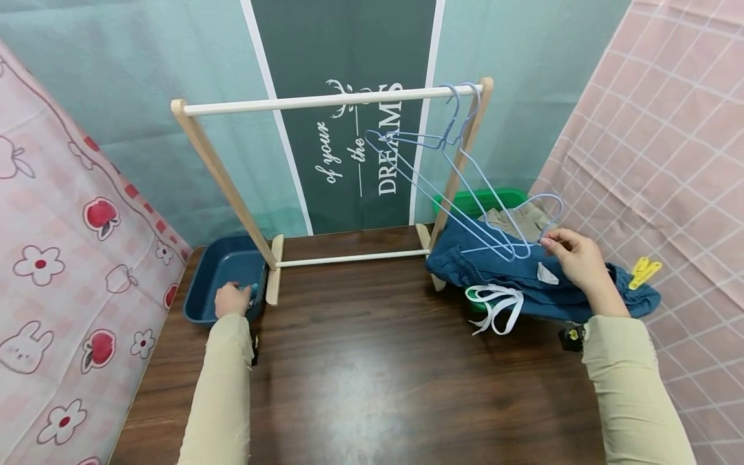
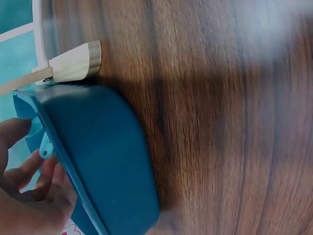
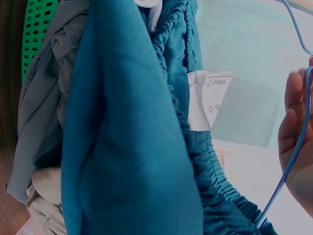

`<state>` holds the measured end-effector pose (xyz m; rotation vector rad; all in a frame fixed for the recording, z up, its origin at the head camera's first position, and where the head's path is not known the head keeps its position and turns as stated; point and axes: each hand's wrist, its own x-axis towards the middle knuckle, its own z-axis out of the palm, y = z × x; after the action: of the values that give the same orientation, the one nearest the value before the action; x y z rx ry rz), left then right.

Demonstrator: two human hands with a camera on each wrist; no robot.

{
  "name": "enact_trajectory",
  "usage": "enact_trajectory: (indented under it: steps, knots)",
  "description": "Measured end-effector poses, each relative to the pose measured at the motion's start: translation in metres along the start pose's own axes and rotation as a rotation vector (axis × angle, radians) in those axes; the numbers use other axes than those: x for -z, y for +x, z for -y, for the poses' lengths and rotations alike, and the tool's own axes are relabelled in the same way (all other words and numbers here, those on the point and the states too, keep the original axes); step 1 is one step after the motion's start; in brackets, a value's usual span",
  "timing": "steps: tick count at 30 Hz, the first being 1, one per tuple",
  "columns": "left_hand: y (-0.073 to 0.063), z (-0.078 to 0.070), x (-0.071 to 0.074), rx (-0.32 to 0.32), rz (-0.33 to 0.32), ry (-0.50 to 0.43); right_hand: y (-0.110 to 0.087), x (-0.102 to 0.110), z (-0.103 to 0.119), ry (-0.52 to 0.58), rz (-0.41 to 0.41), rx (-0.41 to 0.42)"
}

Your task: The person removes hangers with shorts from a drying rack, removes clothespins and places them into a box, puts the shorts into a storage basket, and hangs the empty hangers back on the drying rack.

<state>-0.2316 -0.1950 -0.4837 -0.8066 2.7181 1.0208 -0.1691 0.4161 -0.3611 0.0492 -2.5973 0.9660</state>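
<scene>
My left hand point(image 1: 232, 299) reaches into a blue plastic basin point(image 1: 197, 284) at the left. Its thumb and fingers pinch a light blue clothespin point(image 2: 46, 147) just inside the rim. On the right, my right hand point(image 1: 575, 258) pinches a thin light-blue wire hanger point(image 1: 549, 196) by the neck below its hook. Blue drawstring pants point(image 1: 511, 278) lie around this hanger, their gathered waistband and white label point(image 3: 208, 100) turned up. A yellow clothespin point(image 1: 644, 272) grips the pants at their right end. White drawstrings point(image 1: 496, 307) dangle at the front.
A wooden rack point(image 1: 227, 187) with a white top bar point(image 1: 337, 100) stands at the back. Two more blue hangers point(image 1: 450, 129) hang at its right end. Behind and under the pants is a green basket point(image 1: 506, 197) with grey and beige clothes point(image 3: 49, 98). Patterned cloths flank both sides.
</scene>
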Motion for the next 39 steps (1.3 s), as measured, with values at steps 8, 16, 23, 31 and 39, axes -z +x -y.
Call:
enact_trajectory:
  steps: [8, 16, 23, 31, 39]
  knots:
    - [0.004, 0.011, 0.001, 0.025, 0.105, 0.172, 0.000, 0.000, 0.001, -0.022, 0.018, -0.016]
    - [-0.007, -0.005, -0.008, -0.034, -0.098, 0.087, -0.001, 0.001, 0.001, -0.027, 0.023, -0.028]
    - [-0.017, -0.055, -0.039, -0.308, -0.375, -0.035, -0.001, 0.001, 0.000, -0.015, 0.020, -0.043]
    - [-0.064, -0.127, -0.084, -0.636, -0.088, 0.053, 0.000, -0.002, -0.001, -0.007, 0.022, -0.021]
    - [-0.127, -0.189, -0.128, -0.970, 0.167, 0.158, 0.000, 0.000, 0.002, 0.003, 0.018, -0.038]
